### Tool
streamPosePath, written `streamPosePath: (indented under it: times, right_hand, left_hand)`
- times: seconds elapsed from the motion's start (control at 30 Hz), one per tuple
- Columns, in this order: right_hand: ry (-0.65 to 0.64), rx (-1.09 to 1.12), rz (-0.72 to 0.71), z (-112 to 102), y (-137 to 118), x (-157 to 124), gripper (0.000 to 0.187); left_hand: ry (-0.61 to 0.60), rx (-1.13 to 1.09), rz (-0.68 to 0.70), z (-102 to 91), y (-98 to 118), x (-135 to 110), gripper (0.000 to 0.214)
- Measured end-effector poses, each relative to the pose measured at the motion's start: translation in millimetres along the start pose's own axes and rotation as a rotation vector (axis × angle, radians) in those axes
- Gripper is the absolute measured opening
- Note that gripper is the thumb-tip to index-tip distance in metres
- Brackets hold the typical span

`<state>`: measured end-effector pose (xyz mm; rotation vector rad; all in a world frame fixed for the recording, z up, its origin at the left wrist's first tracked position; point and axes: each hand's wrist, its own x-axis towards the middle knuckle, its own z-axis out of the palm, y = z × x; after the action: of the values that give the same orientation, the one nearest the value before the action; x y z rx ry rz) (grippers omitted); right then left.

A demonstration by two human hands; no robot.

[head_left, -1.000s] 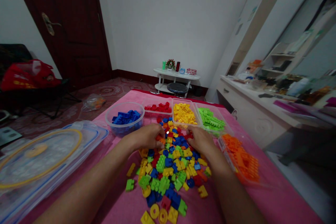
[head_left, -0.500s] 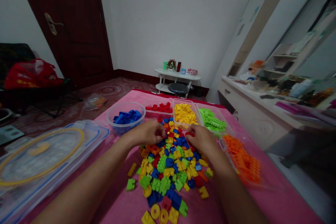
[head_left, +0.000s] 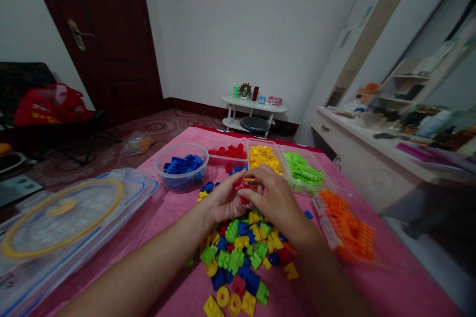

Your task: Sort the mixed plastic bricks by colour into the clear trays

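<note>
a heap of mixed bricks in yellow, green, blue and red spreads over the pink cloth of the bench, with a few yellow rings at its near end. just above the heap the left hand is cupped under small red pieces, and the right hand closes over them from the other side, its thumb and fingers narrow on them.

on the left, clear lids lie stacked, a round one with a yellow ring on top. to the right a clear box holds orange bricks.

along the bench's far side stand a round tub of blue bricks and clear boxes of red, yellow and green ones.

beyond, a cluttered white dresser runs along the right. on the patterned floor to the left lies a clear bag, near a chair with a red bag. farthest off, a low white stand carries a green cup and a potted plant, with a black stool before it, a pale wall behind and a dark red door to the left.
</note>
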<state>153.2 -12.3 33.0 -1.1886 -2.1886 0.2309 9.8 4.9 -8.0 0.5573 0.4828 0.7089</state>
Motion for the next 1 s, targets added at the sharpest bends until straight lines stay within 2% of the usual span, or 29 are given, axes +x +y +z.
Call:
streamPosePath:
  times: [0.07,0.13,0.2,0.23,0.27,0.37,0.47,0.57,0.67,0.73,0.8,0.9,1.0]
  right_hand:
    - [0.098,0.015,-0.006,-8.9,3.9,1.5,0.016]
    - [0.204,0.025,-0.004,-19.1,8.3,2.5,0.012]
    - [0.274,0.031,0.005,-27.2,12.8,2.6,0.009]
    - [0.298,0.032,0.010,-30.1,15.0,2.4,0.009]
    - [0.316,0.033,0.015,-32.0,17.2,2.0,0.008]
    - [0.336,0.030,0.026,-34.4,24.6,1.2,0.008]
    - [0.309,-0.014,0.086,-34.4,37.4,2.1,0.012]
    - [0.172,-0.121,0.220,-31.8,56.5,2.9,0.016]
    - [-0.072,-0.246,0.381,-22.8,74.1,0.2,0.021]
    - [-0.201,-0.323,0.476,-13.6,81.0,-3.4,0.024]
    - [-0.264,-0.384,0.529,-3.6,84.5,-6.7,0.028]
    - [-0.274,-0.415,0.538,9.0,88.4,-9.2,0.034]
    - [-0.227,-0.325,0.513,18.2,94.7,-8.7,0.035]
  left_hand:
    - [0.040,-0.126,-0.024,0.7,5.3,-2.8,0.026]
    - [0.087,-0.162,0.017,0.7,17.3,-2.3,0.019]
    - [0.199,0.015,0.171,-0.1,36.9,4.7,0.015]
    - [0.315,0.211,0.296,-0.7,49.1,11.0,0.015]
    - [0.483,0.483,0.405,-1.6,62.3,18.8,0.017]
    - [0.637,0.669,0.472,-6.1,99.7,44.6,0.020]
    - [0.739,0.872,0.506,-12.0,117.5,59.7,0.023]
    - [0.771,1.093,0.513,-16.8,105.6,58.1,0.022]
    - [0.825,1.378,0.471,-19.3,74.4,48.1,0.009]
    - [0.909,1.808,0.388,-20.8,53.4,42.5,0.022]
    - [0.934,2.032,0.312,-23.4,37.8,39.9,0.033]
    - [0.903,2.037,0.287,-29.8,26.3,41.6,0.041]
    - [0.838,2.004,0.319,-38.4,24.1,46.0,0.041]
